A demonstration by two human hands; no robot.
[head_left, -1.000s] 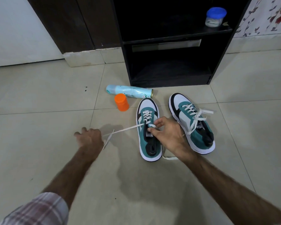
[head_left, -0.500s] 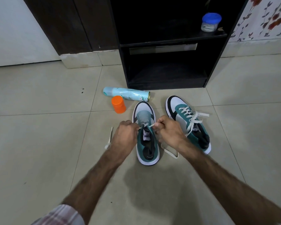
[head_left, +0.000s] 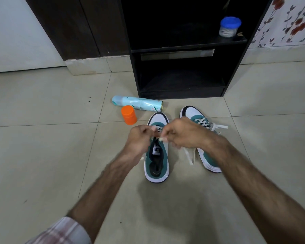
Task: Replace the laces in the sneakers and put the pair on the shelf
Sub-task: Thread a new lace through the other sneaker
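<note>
Sitting on the black shelf (head_left: 188,44): clear blue-lidded jar (head_left: 229,27), whitish contents unclear. Left hand (head_left: 139,138) and right hand (head_left: 181,132) pinching flat white lace (head_left: 161,138) over teal sneaker (head_left: 157,161).

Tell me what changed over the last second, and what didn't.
The left hand came in from the floor to the near sneaker and now pinches the lace opposite the right hand. The other sneaker, spray can and orange cap stayed put.

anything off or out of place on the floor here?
Yes: a light blue spray can lies on its side in front of the black shelf unit, uncapped, with an orange cap standing beside it. No spill visible. Sneakers look fine.
</note>
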